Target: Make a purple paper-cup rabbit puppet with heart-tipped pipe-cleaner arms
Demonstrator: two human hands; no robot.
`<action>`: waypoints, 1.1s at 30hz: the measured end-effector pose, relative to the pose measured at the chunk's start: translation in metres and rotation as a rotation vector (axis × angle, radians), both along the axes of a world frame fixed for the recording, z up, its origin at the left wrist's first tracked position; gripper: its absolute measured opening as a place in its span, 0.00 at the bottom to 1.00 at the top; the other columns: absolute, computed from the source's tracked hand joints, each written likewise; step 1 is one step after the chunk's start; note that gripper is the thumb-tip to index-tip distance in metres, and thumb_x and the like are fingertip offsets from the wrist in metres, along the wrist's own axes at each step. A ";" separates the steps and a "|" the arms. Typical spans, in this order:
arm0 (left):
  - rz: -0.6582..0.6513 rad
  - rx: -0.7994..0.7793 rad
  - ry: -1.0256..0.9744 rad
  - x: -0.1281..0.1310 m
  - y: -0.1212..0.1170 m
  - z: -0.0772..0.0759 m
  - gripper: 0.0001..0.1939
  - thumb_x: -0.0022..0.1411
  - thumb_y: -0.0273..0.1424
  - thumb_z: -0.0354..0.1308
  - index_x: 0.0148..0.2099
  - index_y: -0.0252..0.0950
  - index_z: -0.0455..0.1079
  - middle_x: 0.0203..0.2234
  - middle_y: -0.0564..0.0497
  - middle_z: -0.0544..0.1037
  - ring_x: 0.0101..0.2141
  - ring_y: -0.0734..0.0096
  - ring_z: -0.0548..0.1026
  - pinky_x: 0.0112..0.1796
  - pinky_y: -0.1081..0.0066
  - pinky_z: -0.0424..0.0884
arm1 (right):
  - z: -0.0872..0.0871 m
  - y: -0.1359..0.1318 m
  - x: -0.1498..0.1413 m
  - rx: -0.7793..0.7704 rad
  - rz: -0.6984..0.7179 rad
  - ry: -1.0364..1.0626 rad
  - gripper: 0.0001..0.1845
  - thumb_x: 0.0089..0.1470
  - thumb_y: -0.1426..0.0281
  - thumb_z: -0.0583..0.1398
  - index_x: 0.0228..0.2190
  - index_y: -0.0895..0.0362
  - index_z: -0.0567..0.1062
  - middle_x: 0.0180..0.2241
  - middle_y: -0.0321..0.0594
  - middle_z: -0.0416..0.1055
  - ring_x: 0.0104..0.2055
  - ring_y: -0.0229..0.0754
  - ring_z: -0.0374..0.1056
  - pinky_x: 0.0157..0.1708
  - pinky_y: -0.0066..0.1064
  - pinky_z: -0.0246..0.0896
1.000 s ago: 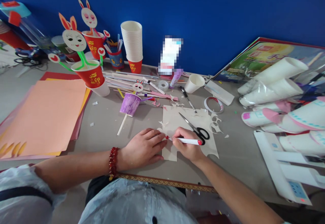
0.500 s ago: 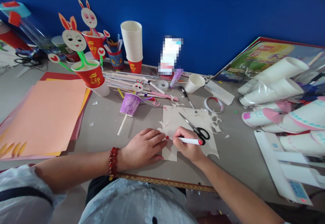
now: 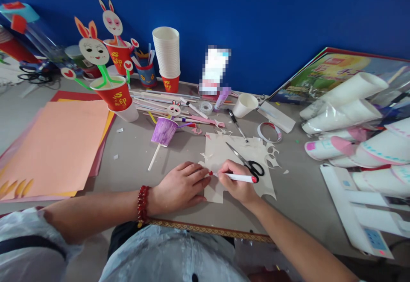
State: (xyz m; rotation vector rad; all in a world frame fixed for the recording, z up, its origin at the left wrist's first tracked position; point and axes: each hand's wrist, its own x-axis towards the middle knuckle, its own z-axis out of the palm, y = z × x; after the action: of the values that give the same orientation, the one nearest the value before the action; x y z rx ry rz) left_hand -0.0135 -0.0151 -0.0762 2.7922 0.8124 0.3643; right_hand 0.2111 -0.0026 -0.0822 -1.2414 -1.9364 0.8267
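My right hand (image 3: 238, 192) is closed around a white marker with a red end (image 3: 240, 178), held in a writing grip. Its tip points left at a small red patch (image 3: 210, 172) on a piece of white paper, most of which my left hand hides. My left hand (image 3: 182, 186) lies flat, fingers stretched out over that piece and the left edge of a cut white sheet (image 3: 216, 147). Black-handled scissors (image 3: 256, 169) rest on the sheet just beyond my right hand. Beyond my left hand, a purple-coloured paper cup (image 3: 164, 131) carries a small rabbit head and straw arms.
Coloured paper sheets (image 3: 57, 145) are stacked at left. Rabbit-topped red cups (image 3: 117, 96) and a tall cup stack (image 3: 166, 53) stand behind. A tape roll (image 3: 269, 132) and a black pen (image 3: 237, 125) lie beyond the scissors; a power strip (image 3: 355, 213) is at right.
The marker's red end has shifted very slightly right and down. Otherwise both hands stay in the same places.
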 end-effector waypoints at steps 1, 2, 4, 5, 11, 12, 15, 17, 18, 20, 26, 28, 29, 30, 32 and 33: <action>-0.001 -0.001 0.000 0.000 0.000 0.000 0.23 0.68 0.42 0.53 0.59 0.33 0.67 0.57 0.43 0.72 0.55 0.55 0.69 0.55 0.56 0.65 | 0.000 0.000 0.000 0.001 -0.005 0.002 0.10 0.52 0.73 0.56 0.20 0.54 0.65 0.18 0.32 0.64 0.21 0.36 0.59 0.24 0.28 0.53; -0.002 -0.003 0.000 0.000 0.000 0.000 0.23 0.68 0.42 0.53 0.59 0.33 0.67 0.56 0.43 0.72 0.55 0.54 0.69 0.55 0.56 0.65 | 0.001 0.000 0.000 0.000 -0.007 -0.001 0.10 0.52 0.73 0.56 0.20 0.54 0.65 0.18 0.32 0.64 0.21 0.36 0.59 0.24 0.28 0.53; -0.001 -0.007 0.002 0.000 0.000 0.000 0.23 0.68 0.42 0.53 0.59 0.33 0.66 0.56 0.42 0.72 0.55 0.54 0.69 0.56 0.56 0.65 | 0.001 0.000 -0.001 -0.004 -0.001 -0.016 0.10 0.51 0.73 0.56 0.20 0.54 0.65 0.18 0.32 0.64 0.21 0.36 0.59 0.25 0.28 0.53; -0.001 -0.009 0.003 0.000 0.000 0.001 0.23 0.68 0.42 0.53 0.59 0.33 0.66 0.57 0.42 0.72 0.55 0.54 0.69 0.56 0.56 0.65 | 0.002 0.001 -0.001 -0.007 0.005 -0.022 0.10 0.51 0.73 0.56 0.20 0.54 0.65 0.18 0.32 0.65 0.21 0.36 0.59 0.25 0.28 0.53; -0.004 -0.010 0.012 0.000 0.000 0.001 0.23 0.68 0.42 0.53 0.59 0.33 0.67 0.57 0.43 0.72 0.55 0.54 0.68 0.56 0.56 0.65 | 0.003 0.001 -0.001 -0.015 0.020 -0.043 0.10 0.52 0.73 0.56 0.20 0.54 0.65 0.18 0.32 0.64 0.22 0.37 0.59 0.25 0.29 0.53; -0.003 -0.011 0.013 0.000 0.000 0.001 0.23 0.68 0.42 0.53 0.59 0.33 0.67 0.57 0.43 0.72 0.55 0.54 0.68 0.56 0.56 0.65 | 0.003 0.001 -0.001 -0.015 0.011 -0.037 0.10 0.52 0.73 0.56 0.20 0.54 0.65 0.18 0.32 0.64 0.21 0.37 0.59 0.25 0.29 0.53; -0.002 -0.012 0.010 -0.001 0.000 0.001 0.23 0.68 0.41 0.53 0.59 0.33 0.66 0.57 0.42 0.72 0.55 0.54 0.68 0.56 0.56 0.65 | 0.003 0.000 -0.001 -0.016 -0.008 -0.015 0.10 0.52 0.73 0.56 0.20 0.54 0.65 0.18 0.32 0.64 0.21 0.37 0.59 0.25 0.29 0.53; -0.004 -0.015 0.010 -0.001 0.000 0.001 0.23 0.68 0.41 0.53 0.59 0.33 0.66 0.57 0.42 0.72 0.55 0.54 0.68 0.56 0.56 0.65 | 0.003 0.000 -0.001 -0.017 -0.001 -0.016 0.10 0.52 0.73 0.56 0.20 0.54 0.65 0.18 0.32 0.65 0.21 0.37 0.59 0.25 0.29 0.53; -0.004 -0.016 0.010 -0.001 0.000 0.001 0.23 0.68 0.41 0.53 0.59 0.33 0.66 0.57 0.42 0.71 0.55 0.54 0.68 0.56 0.56 0.64 | 0.003 0.000 -0.001 -0.017 0.006 -0.022 0.10 0.52 0.73 0.56 0.20 0.54 0.65 0.18 0.32 0.65 0.21 0.37 0.60 0.25 0.29 0.54; -0.002 -0.017 0.011 -0.001 0.000 0.001 0.23 0.68 0.42 0.53 0.59 0.33 0.66 0.57 0.43 0.71 0.55 0.54 0.68 0.56 0.56 0.64 | 0.002 0.000 -0.001 -0.014 0.021 -0.035 0.10 0.52 0.72 0.56 0.20 0.54 0.66 0.18 0.32 0.65 0.21 0.37 0.60 0.25 0.29 0.53; -0.002 -0.013 -0.010 -0.001 0.000 0.001 0.24 0.67 0.41 0.54 0.59 0.33 0.66 0.56 0.42 0.72 0.55 0.54 0.68 0.55 0.56 0.65 | -0.001 -0.001 0.000 -0.020 -0.034 0.020 0.11 0.52 0.73 0.56 0.20 0.54 0.64 0.18 0.31 0.63 0.21 0.36 0.58 0.23 0.28 0.53; -0.004 -0.014 -0.016 -0.001 0.000 0.001 0.24 0.67 0.41 0.55 0.59 0.33 0.66 0.56 0.42 0.72 0.55 0.54 0.69 0.55 0.56 0.65 | -0.004 -0.001 0.002 -0.047 -0.073 0.086 0.11 0.53 0.72 0.57 0.20 0.54 0.64 0.18 0.31 0.62 0.20 0.36 0.57 0.22 0.28 0.52; -0.004 -0.013 -0.015 -0.001 0.000 0.001 0.24 0.67 0.41 0.55 0.59 0.33 0.66 0.56 0.42 0.72 0.55 0.54 0.69 0.55 0.56 0.65 | -0.006 -0.002 0.003 -0.064 -0.092 0.122 0.11 0.53 0.72 0.57 0.21 0.53 0.64 0.17 0.30 0.62 0.19 0.36 0.57 0.21 0.28 0.52; -0.004 -0.012 -0.012 -0.001 0.000 0.001 0.24 0.67 0.41 0.55 0.59 0.33 0.66 0.56 0.42 0.73 0.55 0.54 0.69 0.55 0.56 0.65 | -0.007 -0.002 0.004 -0.082 -0.110 0.157 0.11 0.54 0.71 0.57 0.21 0.53 0.65 0.17 0.30 0.62 0.19 0.36 0.57 0.21 0.28 0.53; -0.003 -0.012 -0.008 -0.001 0.000 0.000 0.24 0.67 0.41 0.55 0.59 0.33 0.66 0.55 0.42 0.73 0.55 0.54 0.69 0.55 0.56 0.65 | -0.010 -0.002 0.006 -0.114 -0.142 0.214 0.10 0.55 0.71 0.58 0.22 0.53 0.66 0.18 0.30 0.63 0.19 0.36 0.58 0.21 0.28 0.54; -0.002 -0.012 -0.007 -0.001 0.000 0.000 0.24 0.66 0.41 0.55 0.59 0.34 0.66 0.55 0.42 0.73 0.55 0.54 0.69 0.55 0.56 0.65 | -0.011 -0.001 0.007 -0.129 -0.153 0.237 0.10 0.55 0.70 0.58 0.23 0.53 0.66 0.18 0.30 0.63 0.20 0.36 0.58 0.22 0.28 0.54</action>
State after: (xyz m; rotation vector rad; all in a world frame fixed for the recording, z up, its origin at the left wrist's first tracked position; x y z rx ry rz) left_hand -0.0143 -0.0151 -0.0760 2.7792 0.8071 0.3674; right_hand 0.2180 -0.0039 -0.0935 -1.2864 -1.6008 0.9837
